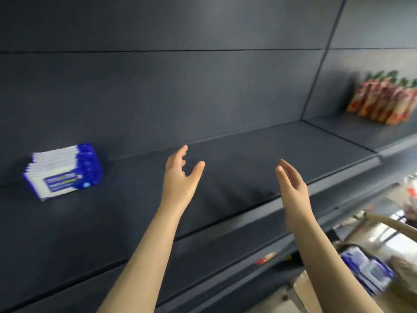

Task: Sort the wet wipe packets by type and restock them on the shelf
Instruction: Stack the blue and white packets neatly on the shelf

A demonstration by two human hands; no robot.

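Head view, frame motion-blurred.

Shelf [248, 159]: dark grey, matte, flat deck with a squared front lip. The back panel is the same grey, with a thin horizontal seam high up. A vertical joint divides this bay from the next one on the right.

Wet wipe packets [62, 171]: a row of flat, rectangular soft packs with glossy film. They are white with blue edges and a blue label panel, and the print is too blurred to read. They stand on edge, packed face to face, at the far left of the shelf against the back panel, well apart from both hands.

More blue-and-white packets [365, 269]: lower right, below shelf level, lying loose in a container whose form I cannot make out. A curved beige bar [388, 222] runs above them.

Red-and-orange pouches [383, 100]: glossy and upright with green tops, in a row on the neighbouring bay at far right.

Left hand [180, 175]: bare forearm raised, hand over mid-shelf. Fingers are extended and slightly relaxed, thumb spread wide, palm turned inward. It holds nothing.

Right hand [292, 188]: forearm raised, hand seen edge-on above the shelf's front lip. Fingers are straight and close together, palm facing the left hand. It holds nothing. The two hands are apart, with bare shelf between them.
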